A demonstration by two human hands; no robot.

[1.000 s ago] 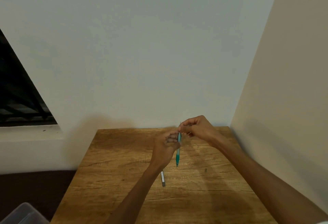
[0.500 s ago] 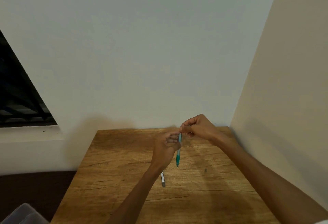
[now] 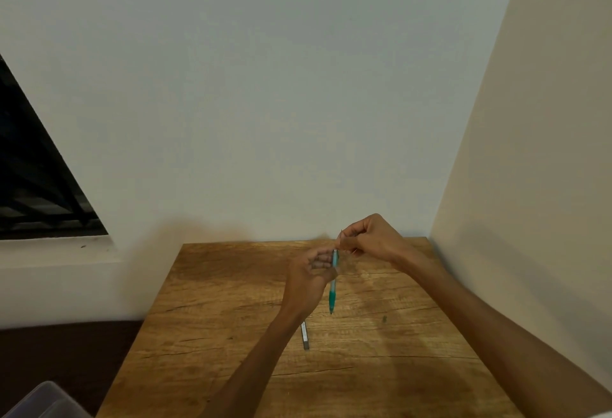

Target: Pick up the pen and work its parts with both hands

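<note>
Two hands meet above the far middle of the table point(image 3: 231, 334), both on one teal pen point(image 3: 332, 295). Left hand point(image 3: 309, 277) has fingers curled round the pen's upper barrel, holding it approx upright w/ the tip pointing down toward the tabletop; tip looks just clear of the wood, but contact can't be told for sure. Right hand point(image 3: 371, 238) sits just above and beyond the left, fingertips pinched together at the pen's top end. A very thin, short piece pokes up from that pinch; too small to say what it is. Other fingers of the right hand are curled in.

Below the left wrist, a small grey stick point(image 3: 304, 336) lies flat on the table, partly hidden by the forearm, near the pen tip but apart from it. A small dark speck point(image 3: 384, 319) sits on the wood to the right of the tip.

Table is pushed into a corner of pale walls. Dark window point(image 3: 36, 185) at left; corner of a clear plastic bin point(image 3: 39, 401) at bottom left.
</note>
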